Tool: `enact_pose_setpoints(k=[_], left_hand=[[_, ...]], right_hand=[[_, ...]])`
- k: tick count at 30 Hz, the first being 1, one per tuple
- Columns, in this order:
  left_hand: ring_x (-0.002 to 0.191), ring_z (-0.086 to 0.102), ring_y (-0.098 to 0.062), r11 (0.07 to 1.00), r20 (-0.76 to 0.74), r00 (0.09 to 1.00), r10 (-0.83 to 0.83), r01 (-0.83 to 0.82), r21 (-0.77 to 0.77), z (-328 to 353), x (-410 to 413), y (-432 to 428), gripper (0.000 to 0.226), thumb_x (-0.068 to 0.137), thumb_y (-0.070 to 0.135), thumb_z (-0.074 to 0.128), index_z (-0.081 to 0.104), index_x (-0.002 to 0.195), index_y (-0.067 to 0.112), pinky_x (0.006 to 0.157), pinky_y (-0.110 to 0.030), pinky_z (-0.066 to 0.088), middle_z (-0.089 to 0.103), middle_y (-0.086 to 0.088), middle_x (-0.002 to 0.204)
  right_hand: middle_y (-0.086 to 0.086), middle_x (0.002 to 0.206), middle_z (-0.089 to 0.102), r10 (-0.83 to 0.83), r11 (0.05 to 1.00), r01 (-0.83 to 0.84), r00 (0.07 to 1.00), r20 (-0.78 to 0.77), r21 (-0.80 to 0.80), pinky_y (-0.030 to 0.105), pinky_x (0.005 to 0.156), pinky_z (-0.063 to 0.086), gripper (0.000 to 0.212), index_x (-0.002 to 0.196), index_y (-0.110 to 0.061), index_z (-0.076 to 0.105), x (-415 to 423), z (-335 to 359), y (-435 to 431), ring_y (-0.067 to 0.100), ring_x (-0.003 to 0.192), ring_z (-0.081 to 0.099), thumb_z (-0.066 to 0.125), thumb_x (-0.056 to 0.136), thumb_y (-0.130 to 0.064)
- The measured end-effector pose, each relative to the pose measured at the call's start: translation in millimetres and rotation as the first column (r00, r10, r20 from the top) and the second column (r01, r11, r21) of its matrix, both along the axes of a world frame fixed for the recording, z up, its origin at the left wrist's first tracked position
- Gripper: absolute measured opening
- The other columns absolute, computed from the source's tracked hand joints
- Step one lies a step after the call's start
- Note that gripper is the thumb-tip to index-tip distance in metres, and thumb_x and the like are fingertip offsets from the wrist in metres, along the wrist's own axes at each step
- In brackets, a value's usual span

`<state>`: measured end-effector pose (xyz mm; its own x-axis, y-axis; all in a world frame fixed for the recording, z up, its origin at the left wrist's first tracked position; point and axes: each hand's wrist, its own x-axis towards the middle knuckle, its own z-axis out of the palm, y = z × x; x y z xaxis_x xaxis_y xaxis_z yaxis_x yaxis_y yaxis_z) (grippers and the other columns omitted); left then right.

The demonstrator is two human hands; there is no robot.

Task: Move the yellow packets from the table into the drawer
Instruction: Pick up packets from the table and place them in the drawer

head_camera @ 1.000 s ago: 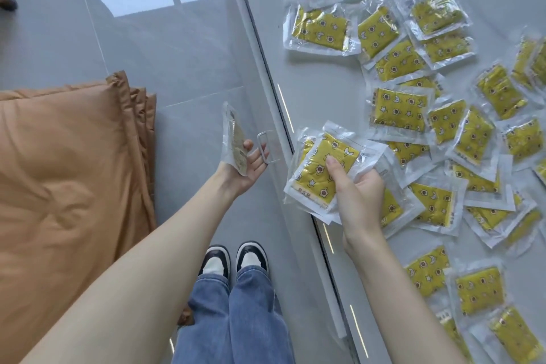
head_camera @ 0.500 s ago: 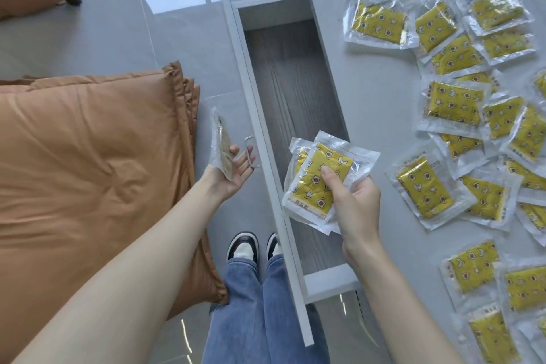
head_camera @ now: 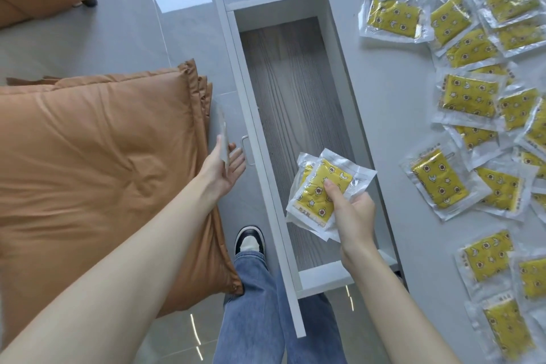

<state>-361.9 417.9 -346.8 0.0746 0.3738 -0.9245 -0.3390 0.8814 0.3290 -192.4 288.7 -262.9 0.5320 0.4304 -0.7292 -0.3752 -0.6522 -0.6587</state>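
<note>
**Right grip** (head_camera: pixel 351 210), lower centre of frame: clenched on a bundle of yellow star-printed packets in clear plastic wrap (head_camera: pixel 320 190). The bundle hangs above the grey wood-grain floor of the open white drawer (head_camera: pixel 283 91) and is not yet in it.

**Left grip** (head_camera: pixel 226 164), centre left: pinches a single clear-wrapped packet seen edge-on (head_camera: pixel 223 139), just beside the drawer's wire handle (head_camera: pixel 244 149).

**Loose yellow packets** (head_camera: pixel 469 94), right of frame: many, spread over the grey bench (head_camera: pixel 393 91).

**Handling** (a judgement): lower the bundle close to the drawer floor before letting go. Lay it flat toward one end so room stays for the rest; the left packet follows.

**Change:** the drawer stands further out than half a second ago, with more of its floor bared.
</note>
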Motion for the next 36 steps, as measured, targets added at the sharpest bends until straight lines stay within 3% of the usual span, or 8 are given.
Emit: enact_pose_setpoints(k=[2,6,9,11,17,26,31,36], left_hand=[[0.09,0.06,-0.013,0.992,-0.168,0.982,-0.081,0.097,0.086,13.9,2.7,1.1,0.044,0.099,0.042,0.037,0.06,0.115,0.008,0.079,-0.023,0.046,0.065,0.002,0.094],[0.065,0.054,-0.009,0.833,-0.518,0.811,-0.273,0.469,0.294,48.6,2.7,10.4,0.043,0.101,0.04,0.035,0.057,0.074,0.014,0.066,-0.023,0.044,0.058,0.004,0.073],[0.074,0.045,-0.024,0.329,-0.833,0.488,-0.259,0.856,0.399,64.5,7.6,19.7,0.04,0.102,0.03,0.034,0.043,0.067,0.014,0.075,-0.04,0.037,0.047,-0.005,0.073],[0.08,0.037,-0.02,0.032,-0.921,0.331,-0.206,0.943,0.332,74.7,23.7,20.8,0.035,0.102,0.028,0.034,0.04,0.069,0.015,0.074,-0.029,0.03,0.043,-0.002,0.077],[0.1,0.048,-0.026,-0.494,-0.988,-0.117,-0.105,0.868,-0.051,56.6,91.8,9.3,0.044,0.101,0.037,0.027,0.06,0.093,0.008,0.084,-0.034,0.039,0.059,-0.008,0.102],[0.086,0.061,-0.031,-0.592,-0.9,-0.397,-0.179,0.774,-0.224,-42.5,150.3,-17.7,0.011,0.098,0.021,0.043,0.049,0.104,0.014,0.058,-0.033,0.039,0.065,-0.007,0.096],[0.093,0.058,-0.032,-0.545,-0.894,-0.364,-0.262,0.82,-0.174,-62.0,146.7,-28.5,0.022,0.1,0.022,0.041,0.046,0.12,0.016,0.064,-0.035,0.039,0.06,-0.009,0.104],[0.119,0.042,-0.033,-0.372,-0.899,-0.275,-0.34,0.918,-0.14,-47.2,133.9,-43.4,0.043,0.092,0.012,0.047,0.038,0.135,0.012,0.094,-0.041,0.037,0.041,-0.013,0.13]], right_hand=[[0.002,0.094,0.074,-0.043,0.999,0.042,0.999,-0.019,-0.032,0.03,0.069,0.06,0.007,0.096,-0.014,0.069,0.4,0.7,-5.0,0.013,0.081,0.072,0.065,0.09,-0.014],[-0.003,0.084,0.071,-0.212,0.971,0.199,0.973,-0.089,-0.136,0.02,0.051,0.055,0.005,0.094,-0.015,0.066,0.2,-3.9,-17.9,0.007,0.068,0.069,0.066,0.09,-0.016],[0.0,0.086,0.07,-0.35,0.923,0.309,0.923,-0.163,-0.231,0.026,0.056,0.054,0.007,0.094,-0.013,0.065,1.8,-15.9,-29.1,0.014,0.074,0.067,0.067,0.089,-0.017],[0.004,0.087,0.068,-0.43,0.887,0.369,0.88,-0.203,-0.277,0.033,0.064,0.054,0.006,0.09,-0.012,0.064,4.0,-26.8,-35.3,0.018,0.074,0.066,0.068,0.088,-0.014],[0.013,0.107,0.066,-0.582,0.796,0.488,0.781,-0.228,-0.359,0.051,0.097,0.048,0.021,0.104,-0.008,0.059,10.6,-69.8,-46.7,0.033,0.104,0.064,0.069,0.085,-0.006],[0.014,0.116,0.066,-0.676,0.716,0.563,0.707,-0.209,-0.414,0.051,0.098,0.048,0.043,0.115,-0.007,0.06,14.9,-135.2,-66.3,0.035,0.107,0.063,0.078,0.077,-0.011],[0.007,0.13,0.059,-0.596,0.728,0.501,0.799,-0.073,-0.468,0.038,0.095,0.048,0.063,0.134,-0.01,0.05,16.0,-135.7,-73.9,0.029,0.117,0.057,0.077,0.079,-0.026],[0.004,0.126,0.057,-0.429,0.783,0.362,0.903,-0.017,-0.507,0.036,0.089,0.043,0.051,0.131,-0.004,0.049,16.6,-116.9,-77.1,0.029,0.116,0.054,0.068,0.087,-0.022]])
